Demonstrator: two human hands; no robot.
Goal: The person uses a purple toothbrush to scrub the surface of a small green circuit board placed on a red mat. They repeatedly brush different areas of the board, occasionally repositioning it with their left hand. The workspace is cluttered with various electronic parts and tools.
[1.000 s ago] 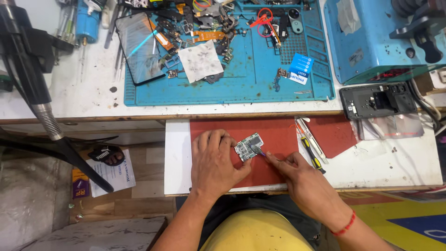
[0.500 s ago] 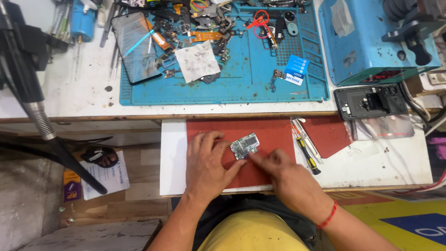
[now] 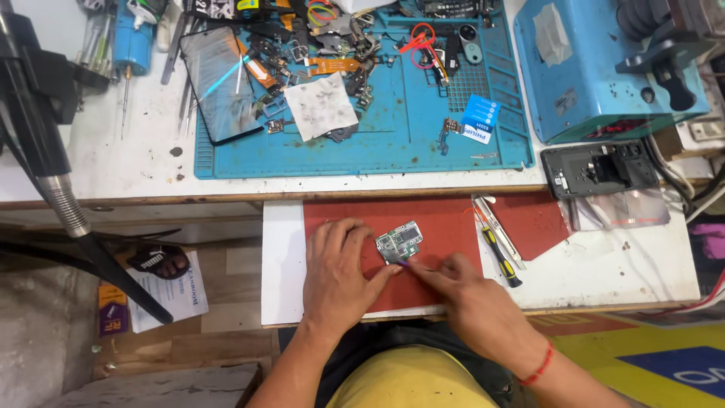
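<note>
Bright, even overhead light, soft shadows, sharp centre, slight wide-angle bending at edges

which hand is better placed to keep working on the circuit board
Right, probably. The right hand holds a thin tool whose tip meets the circuit board; the left hand lies flat on the red mat, steadying the board's edge.

I see a dark phone screen (image 3: 220, 85) and a small blue packet (image 3: 478, 121) on the blue mat (image 3: 423, 155).
</note>
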